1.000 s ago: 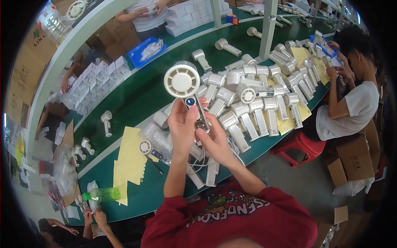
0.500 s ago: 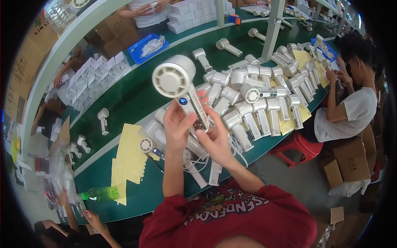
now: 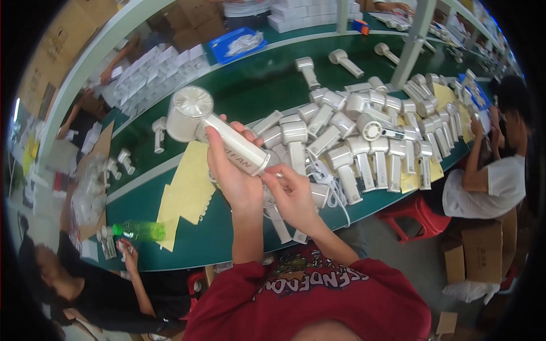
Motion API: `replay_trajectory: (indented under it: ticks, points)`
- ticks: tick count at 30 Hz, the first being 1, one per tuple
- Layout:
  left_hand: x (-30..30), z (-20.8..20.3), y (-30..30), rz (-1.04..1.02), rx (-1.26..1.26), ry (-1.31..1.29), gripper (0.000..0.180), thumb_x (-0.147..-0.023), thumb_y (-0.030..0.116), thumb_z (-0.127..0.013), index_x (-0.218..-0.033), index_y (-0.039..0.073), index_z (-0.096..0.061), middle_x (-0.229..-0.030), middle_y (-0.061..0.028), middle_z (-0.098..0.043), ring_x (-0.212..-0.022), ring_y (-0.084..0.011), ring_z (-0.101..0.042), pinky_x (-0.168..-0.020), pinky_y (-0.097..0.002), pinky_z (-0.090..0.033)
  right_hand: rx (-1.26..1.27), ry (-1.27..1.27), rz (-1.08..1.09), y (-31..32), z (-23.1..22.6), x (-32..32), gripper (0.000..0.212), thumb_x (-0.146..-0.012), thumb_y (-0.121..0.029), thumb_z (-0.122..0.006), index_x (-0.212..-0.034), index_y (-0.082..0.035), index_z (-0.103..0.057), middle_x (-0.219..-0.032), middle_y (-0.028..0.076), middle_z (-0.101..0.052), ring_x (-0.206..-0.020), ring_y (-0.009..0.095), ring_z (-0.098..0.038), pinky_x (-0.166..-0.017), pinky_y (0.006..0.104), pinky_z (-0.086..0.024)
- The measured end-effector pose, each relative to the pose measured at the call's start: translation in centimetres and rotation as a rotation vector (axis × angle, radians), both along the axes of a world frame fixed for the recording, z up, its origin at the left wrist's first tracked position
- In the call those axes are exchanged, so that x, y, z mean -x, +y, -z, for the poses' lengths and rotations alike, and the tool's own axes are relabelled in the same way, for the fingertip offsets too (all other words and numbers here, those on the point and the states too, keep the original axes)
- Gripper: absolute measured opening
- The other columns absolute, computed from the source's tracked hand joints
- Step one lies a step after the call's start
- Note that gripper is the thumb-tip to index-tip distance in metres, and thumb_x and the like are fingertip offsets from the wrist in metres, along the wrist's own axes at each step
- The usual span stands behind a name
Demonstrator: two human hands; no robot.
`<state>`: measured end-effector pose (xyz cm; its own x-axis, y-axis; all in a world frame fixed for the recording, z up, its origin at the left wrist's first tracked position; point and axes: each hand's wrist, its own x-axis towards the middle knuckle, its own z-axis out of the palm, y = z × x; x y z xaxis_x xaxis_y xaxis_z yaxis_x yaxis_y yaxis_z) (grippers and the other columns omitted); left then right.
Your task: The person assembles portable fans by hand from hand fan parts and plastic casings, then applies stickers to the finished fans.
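Note:
A white handheld fan (image 3: 191, 122) is raised over the bench, its round head at the upper left and its handle slanting down to the right. My left hand (image 3: 239, 184) is wrapped round the handle, which shows printed lettering. At the handle's bottom end, the thumb and fingers of my right hand (image 3: 293, 196) are pinched together; what lies between them is too small to make out. White cables (image 3: 336, 196) lie on the bench beyond my right hand. To the right spreads a heap of similar fans (image 3: 350, 150), some on yellow sheets.
Yellow paper (image 3: 190, 182) and a green bottle (image 3: 142, 230) lie on the green bench at left. A metal post (image 3: 414, 42) rises from the bench. Behind are a blue tray (image 3: 236, 45) and white boxes (image 3: 162, 77). Co-workers sit at both sides, near a red stool (image 3: 418, 219).
The fan has turned over in my left hand, from its grille and lit display to its printed handle, and tilted leftward. My right fingers now pinch at the handle's end. The whole view has shifted.

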<state>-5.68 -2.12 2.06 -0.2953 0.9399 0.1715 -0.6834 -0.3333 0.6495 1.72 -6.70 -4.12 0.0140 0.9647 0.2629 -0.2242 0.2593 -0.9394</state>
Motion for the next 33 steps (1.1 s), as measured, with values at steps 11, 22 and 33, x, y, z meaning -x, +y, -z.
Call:
replay_trajectory:
  ticks: [11,22,33]
  points:
    - [3.0,4.0,7.3,0.118,0.098,-0.188,0.036,-0.085,0.042,-0.05,-0.091,0.007,-0.043,-0.079,-0.0071,-0.051,-0.055,-0.0125,-0.05,-0.046,-0.026,-0.043,0.101,-0.346,-0.113,-6.3,2.7,-1.9,0.009,-0.089,-0.007,-0.045,-0.086,-0.001,-0.05,-0.058,-0.003,-0.048,-0.05,-0.001,-0.036,-0.043,0.0157,-0.023]
    - [11.1,3.5,13.7,0.727,-0.109,0.049,0.047,-0.088,0.042,-0.042,-0.104,-0.002,-0.047,-0.079,-0.0058,-0.048,-0.07,-0.0125,-0.048,-0.053,-0.0249,-0.043,0.144,0.057,0.107,-1.7,2.6,-7.8,0.025,-0.093,-0.019,-0.036,-0.075,-0.004,-0.044,-0.053,-0.005,-0.034,-0.044,0.002,-0.027,-0.04,0.0177,-0.02]
    - [21.8,17.0,29.5,0.242,0.487,0.645,0.049,-0.076,0.042,-0.06,-0.099,-0.001,-0.056,-0.082,-0.009,-0.058,-0.067,-0.0168,-0.056,-0.061,-0.029,-0.047,0.183,0.035,0.194,-2.7,3.7,-11.2,0.026,-0.093,-0.019,-0.037,-0.074,-0.004,-0.044,-0.05,-0.005,-0.031,-0.043,0.002,-0.025,-0.041,0.0182,-0.02]
